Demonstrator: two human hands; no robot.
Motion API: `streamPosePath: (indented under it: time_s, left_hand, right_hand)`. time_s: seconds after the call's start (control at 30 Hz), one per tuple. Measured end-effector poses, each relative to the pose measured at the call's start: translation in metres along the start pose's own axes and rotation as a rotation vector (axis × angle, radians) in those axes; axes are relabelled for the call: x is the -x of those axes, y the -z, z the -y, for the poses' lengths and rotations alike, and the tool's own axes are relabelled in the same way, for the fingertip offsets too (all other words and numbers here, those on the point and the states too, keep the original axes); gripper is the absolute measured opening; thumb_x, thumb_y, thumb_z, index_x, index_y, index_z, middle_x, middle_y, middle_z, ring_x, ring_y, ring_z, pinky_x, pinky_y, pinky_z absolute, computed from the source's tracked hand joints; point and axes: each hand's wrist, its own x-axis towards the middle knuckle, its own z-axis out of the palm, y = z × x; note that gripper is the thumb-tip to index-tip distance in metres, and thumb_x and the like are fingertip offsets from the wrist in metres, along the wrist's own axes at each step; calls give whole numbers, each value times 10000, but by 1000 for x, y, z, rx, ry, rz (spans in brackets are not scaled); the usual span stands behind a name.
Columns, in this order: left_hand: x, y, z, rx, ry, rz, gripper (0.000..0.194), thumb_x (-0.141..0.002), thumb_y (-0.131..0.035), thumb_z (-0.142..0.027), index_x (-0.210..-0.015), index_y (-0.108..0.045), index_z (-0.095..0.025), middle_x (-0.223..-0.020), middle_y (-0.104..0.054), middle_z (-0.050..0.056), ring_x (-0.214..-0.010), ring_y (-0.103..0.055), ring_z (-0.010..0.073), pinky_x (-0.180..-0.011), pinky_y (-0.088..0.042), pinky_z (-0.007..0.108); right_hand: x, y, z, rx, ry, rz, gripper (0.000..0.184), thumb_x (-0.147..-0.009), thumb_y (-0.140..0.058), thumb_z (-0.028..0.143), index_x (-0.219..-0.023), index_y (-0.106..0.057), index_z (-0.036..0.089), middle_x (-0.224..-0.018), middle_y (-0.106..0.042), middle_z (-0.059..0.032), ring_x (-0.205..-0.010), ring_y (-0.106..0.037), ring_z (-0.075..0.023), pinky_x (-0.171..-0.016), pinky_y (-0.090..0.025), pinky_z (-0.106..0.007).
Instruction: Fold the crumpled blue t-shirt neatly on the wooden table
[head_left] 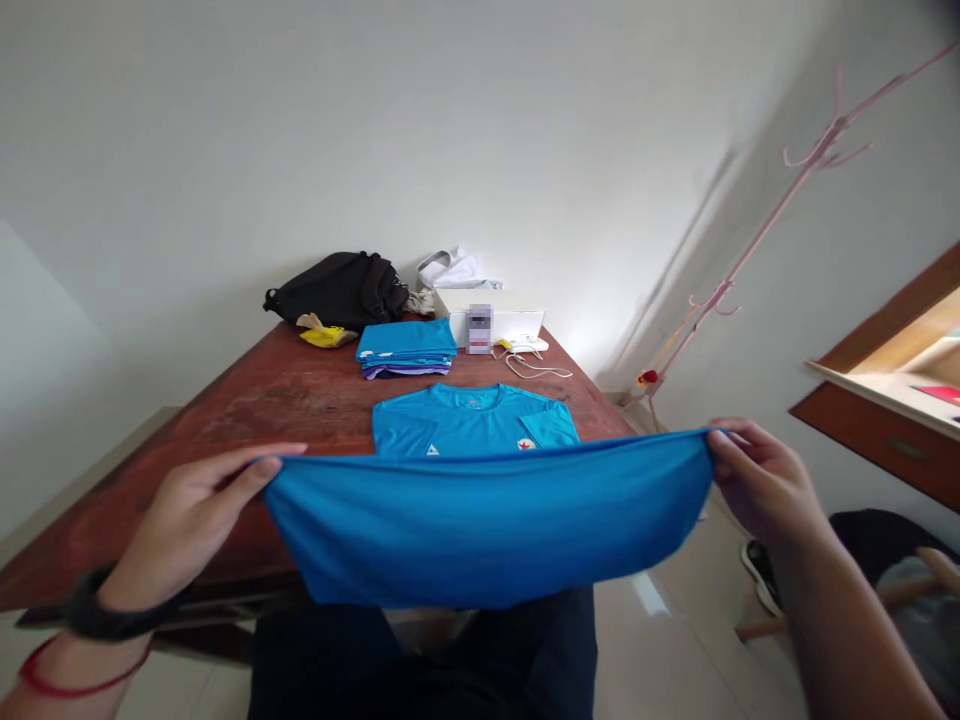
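A blue T-shirt [487,525] is stretched between my two hands at the table's near edge. My left hand [199,505] pinches one corner of its lower part between thumb and fingers. At the other corner, my right hand [761,475] has the same kind of pinch. The held part hangs down in front of the table over my lap. Beyond it, the shirt's neck and both sleeves lie flat on the tabletop, sleeves turned inward, with a small star badge and a white logo on the chest. The middle of the shirt is hidden behind the raised fabric.
On the brown table [247,400], a stack of folded shirts [406,345] lies behind the shirt. Farther back are a black backpack [337,288], a yellow item [326,335], a white box [517,325] and a white cable [536,368]. A pink coat rack [772,205] leans at right.
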Motion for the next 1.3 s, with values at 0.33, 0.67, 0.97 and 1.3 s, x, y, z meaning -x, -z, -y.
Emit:
streamPosePath:
  time_s: [0.33,0.67,0.97,1.3]
  left_hand:
    - [-158,-113,48,118,31,141,583,-837,-583,-623,-1079,-738,-115,-1050,-765,106,-979,-690,279,-869,-527,342]
    - [-199,-154,92,-82,55,309,476,-813,-518,-575,-983,-743,-192,-897,-769,76,-765,-702,263,-696,-521,317]
    - [-203,-158,97,-71,7,190,498,-861,-474,-584,-1039,-732,-198,-1040,-762,66,-936,-685,265,-848,-506,317]
    - [-220,-166,101,-281,6,221,426,-920,-431,-491,-1072,-727,-225,-1027,-752,60,-922,-687,252,-816,-489,300]
  right_hand:
    - [-140,-99,-110,444,38,45,543,-693,-694,670,-849,-680,150,-615,-657,-15,-526,-531,-146,-464,-397,-244]
    - [-183,-123,-186,728,-16,119,344,-714,-649,502,-738,-690,161,-632,-674,-50,-634,-605,-216,-588,-425,-285]
    - [-199,-125,-190,896,47,94,402,-806,-540,511,-904,-720,165,-782,-719,-79,-730,-637,-239,-627,-398,-287]
    - [-196,-141,-197,1048,98,121,306,-871,-502,389,-933,-709,172,-830,-713,-87,-814,-649,-251,-673,-418,-296]
